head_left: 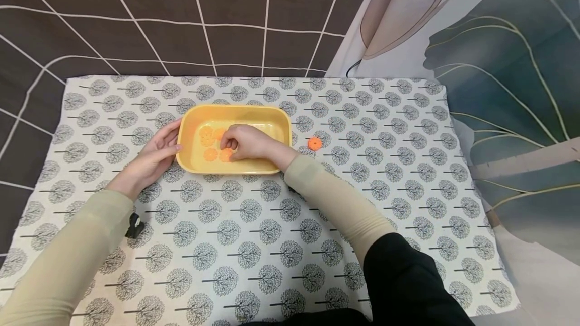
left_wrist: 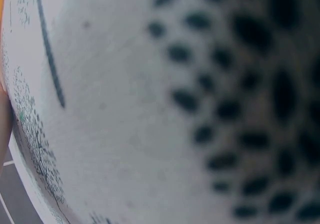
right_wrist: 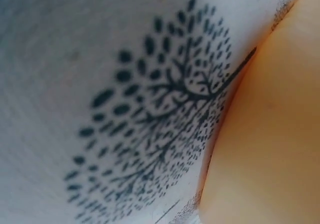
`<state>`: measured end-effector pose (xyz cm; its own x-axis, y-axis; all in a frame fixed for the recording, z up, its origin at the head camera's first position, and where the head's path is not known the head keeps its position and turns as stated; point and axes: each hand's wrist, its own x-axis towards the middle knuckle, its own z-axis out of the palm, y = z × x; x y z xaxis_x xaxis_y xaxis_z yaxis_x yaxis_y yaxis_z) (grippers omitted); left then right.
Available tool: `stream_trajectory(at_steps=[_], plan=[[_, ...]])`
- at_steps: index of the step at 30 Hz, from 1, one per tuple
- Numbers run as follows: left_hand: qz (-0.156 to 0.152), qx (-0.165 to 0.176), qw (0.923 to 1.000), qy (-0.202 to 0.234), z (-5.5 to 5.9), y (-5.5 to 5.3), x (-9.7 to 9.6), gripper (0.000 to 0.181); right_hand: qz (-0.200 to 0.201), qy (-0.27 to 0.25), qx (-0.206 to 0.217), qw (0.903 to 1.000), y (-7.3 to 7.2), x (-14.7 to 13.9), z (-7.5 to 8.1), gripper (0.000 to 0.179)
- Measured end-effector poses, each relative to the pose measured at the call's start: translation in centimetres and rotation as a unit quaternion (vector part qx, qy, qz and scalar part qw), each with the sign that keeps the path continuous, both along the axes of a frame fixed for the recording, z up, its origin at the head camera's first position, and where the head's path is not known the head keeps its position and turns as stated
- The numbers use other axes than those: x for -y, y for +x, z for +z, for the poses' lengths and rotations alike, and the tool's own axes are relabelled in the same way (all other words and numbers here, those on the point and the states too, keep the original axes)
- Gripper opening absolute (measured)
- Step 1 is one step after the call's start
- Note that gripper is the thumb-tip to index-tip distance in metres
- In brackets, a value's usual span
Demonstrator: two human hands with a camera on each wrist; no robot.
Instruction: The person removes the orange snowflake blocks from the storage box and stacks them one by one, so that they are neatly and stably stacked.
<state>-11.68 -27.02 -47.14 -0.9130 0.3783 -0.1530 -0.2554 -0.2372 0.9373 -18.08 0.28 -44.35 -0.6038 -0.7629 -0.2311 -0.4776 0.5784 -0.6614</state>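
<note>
Touching the left end of the yellow tub (head_left: pixel 254 113), the left hand (head_left: pixel 156 152) has its thumb and fingers spread apart. The right hand (head_left: pixel 249 142) is inside, fingers bent down at the flat orange flowers (head_left: pixel 210 154); I cannot tell if it pinches one. The tub sits on the counter (head_left: pixel 204 265), with a loose orange flower (head_left: pixel 314 143) to its right. The flowers look light and thin and might tear, so pinch their edges softly. The tub looks stiff; hold its rim.
</note>
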Motion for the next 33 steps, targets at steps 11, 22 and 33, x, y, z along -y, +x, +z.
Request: stream_trajectory(at_steps=[11,22,33], plan=[[-0.002,-0.003,1.0,0.003,0.1,0.0,0.1,0.073,0.006,0.01,-0.006,0.9999,0.3,0.1,0.3,0.029],[-0.003,-0.001,1.0,-0.003,0.0,-0.1,0.1,0.076,-0.016,-0.017,0.001,0.9997,0.2,-0.5,0.2,0.016],[-0.005,-0.005,1.0,-0.003,0.0,0.0,0.1,0.075,-0.078,-0.066,0.022,0.9945,-0.1,-2.1,2.0,0.009]])
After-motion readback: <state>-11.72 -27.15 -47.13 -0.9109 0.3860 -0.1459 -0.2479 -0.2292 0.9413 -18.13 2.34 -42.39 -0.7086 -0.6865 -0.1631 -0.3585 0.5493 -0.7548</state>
